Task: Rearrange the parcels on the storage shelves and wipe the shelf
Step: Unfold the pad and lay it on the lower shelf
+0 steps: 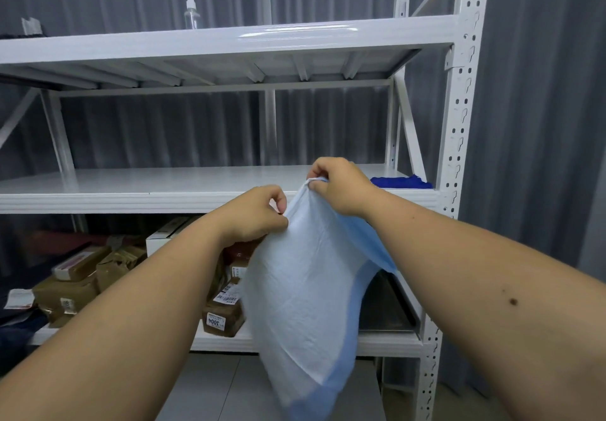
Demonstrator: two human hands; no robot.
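Parcel [223, 317] labelled "3004" on lower shelf [377, 343]

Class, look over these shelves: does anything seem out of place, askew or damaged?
Yes. On the lower shelf, the brown parcels lie jumbled and tilted, some crumpled. A dark blue cloth sits bunched at the middle shelf's right end.

Even, cool light fills the frame, with a bright streak of glare on the glossy front beam of the white metal top shelf [229, 38] pointing to a source overhead. The bay below the middle shelf sits in deep shadow, dimming the brown taped cardboard parcels [78, 284]. The wide-angle lens bows the white perforated upright post [459, 125] at right and stretches both forearms at the bottom edge. The lower hem of the pale blue-and-white cloth [305, 306] is smeared by motion blur.
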